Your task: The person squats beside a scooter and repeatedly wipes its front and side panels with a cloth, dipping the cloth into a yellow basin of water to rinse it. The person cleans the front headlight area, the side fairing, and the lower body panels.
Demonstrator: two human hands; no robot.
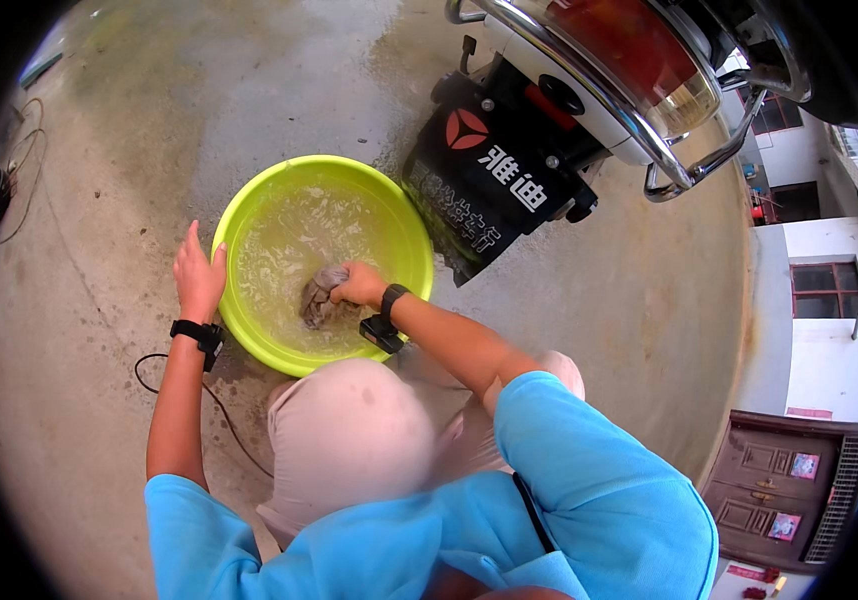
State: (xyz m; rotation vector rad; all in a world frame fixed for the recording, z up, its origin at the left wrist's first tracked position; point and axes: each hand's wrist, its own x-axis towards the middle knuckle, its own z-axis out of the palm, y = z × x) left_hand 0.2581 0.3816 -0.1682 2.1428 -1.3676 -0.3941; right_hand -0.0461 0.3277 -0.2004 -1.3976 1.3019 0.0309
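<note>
Before my knees a lime-green plastic basin (414, 225) stands on the concrete floor, holding cloudy, rippling water (286, 232). My right hand (360, 286) grips a bunched, wet grey-brown cloth (318, 296) low in the basin, partly in the water. How much of the cloth lies under the surface is hidden. At the basin's left side is my left hand (200, 274), fingers extended and thumb apart against the outer rim, with nothing grasped. Both wrists wear black straps with small box-shaped devices.
An electric scooter's rear end, with a black mudguard (474, 180) bearing writing and a chrome rail (586, 90), stands close to the basin's right. A thin black cable (230, 424) runs beside my left knee. Another cable (43, 135) lies far left. A house door (774, 487) is at right.
</note>
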